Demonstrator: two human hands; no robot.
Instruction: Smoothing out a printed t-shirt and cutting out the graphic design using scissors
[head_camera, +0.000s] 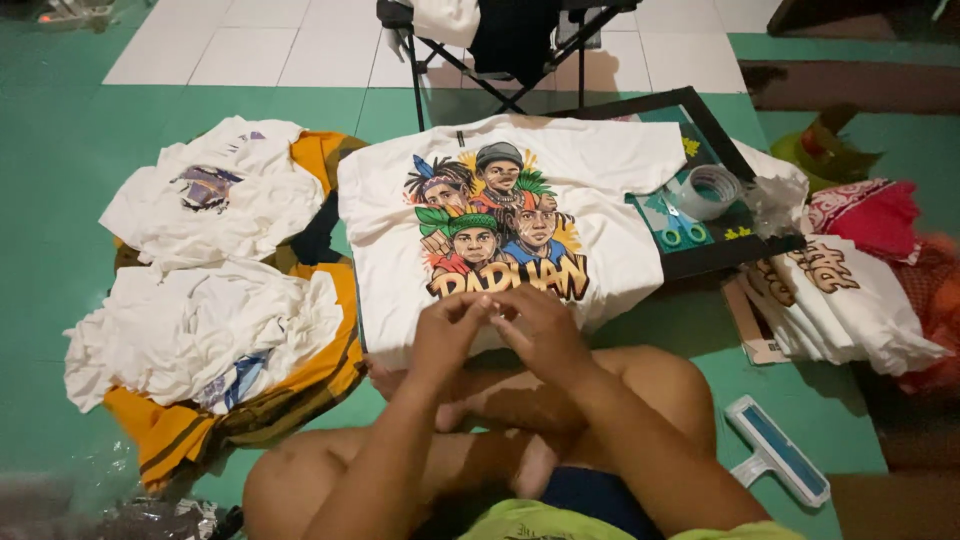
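A white T-shirt (600, 170) with a colourful print of several cartoon faces lies spread flat on the green floor in front of my crossed legs. My left hand (450, 330) and my right hand (540, 325) meet above the shirt's near hem. Their fingers are curled and the fingertips touch each other. Nothing shows between the fingers. Both hands hover just over the bottom of the print, and my forearms reach out over my bare knees.
Two heaps of white shirts (215, 195) (200, 335) lie at left on an orange striped cloth (330, 375). At right are a black frame (700, 255) holding a tape roll (708, 190) and green-handled scissors (680, 235), folded printed shirts (850, 300), and a blue-and-white brush (775, 450). A folding chair (500, 40) stands behind.
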